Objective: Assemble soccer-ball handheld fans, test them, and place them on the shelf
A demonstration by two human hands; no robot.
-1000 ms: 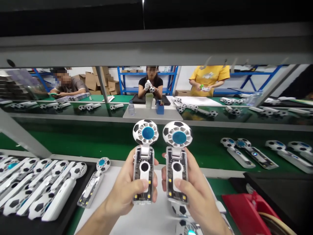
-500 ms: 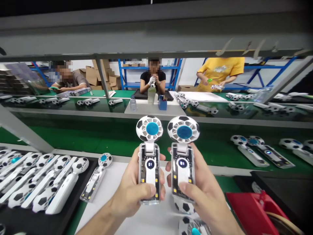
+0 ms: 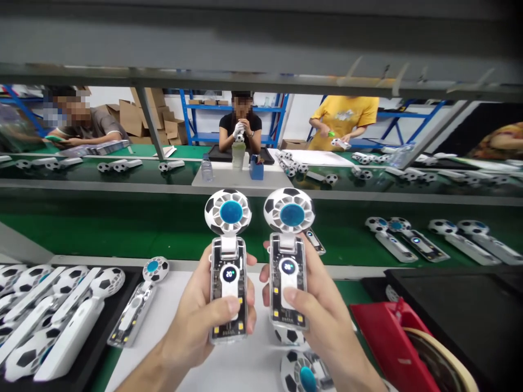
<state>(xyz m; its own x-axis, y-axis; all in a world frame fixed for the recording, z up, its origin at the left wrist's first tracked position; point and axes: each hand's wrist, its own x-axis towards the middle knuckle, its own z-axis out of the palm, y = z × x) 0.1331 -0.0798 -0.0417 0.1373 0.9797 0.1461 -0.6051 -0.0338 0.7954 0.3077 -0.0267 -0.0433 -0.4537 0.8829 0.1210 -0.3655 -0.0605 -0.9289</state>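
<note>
**Two football fans, one in each hand**

Two handheld fans are up side by side here, both upright with the ball-patterned heads on top. The left hand (image 3: pixel 204 321) has its fingers (image 3: pixel 250 305) wrapped tight round the see-through handle of the left fan (image 3: pixel 227 261), thumb pressed on the white strip just under the little lit display. The right hand (image 3: pixel 322 321) does the same with the right fan (image 3: pixel 288 258), fingers (image 3: pixel 265 291) closed round the handle, thumb on the strip. The handles are just beside each other, not quite touching as far as I can tell.

Below the right fingers, two more fans lie on the white surface (image 3: pixel 171 326), one (image 3: pixel 304 375) with its blue hub facing up. Left of the left fingers lies a loose fan (image 3: pixel 139 302), and further left a black tray (image 3: pixel 98 348) packed with white ones. Right of the right fingers there's a red tape dispenser (image 3: pixel 392 340). Beyond the fingers runs a green conveyor belt (image 3: pixel 122 228).
</note>
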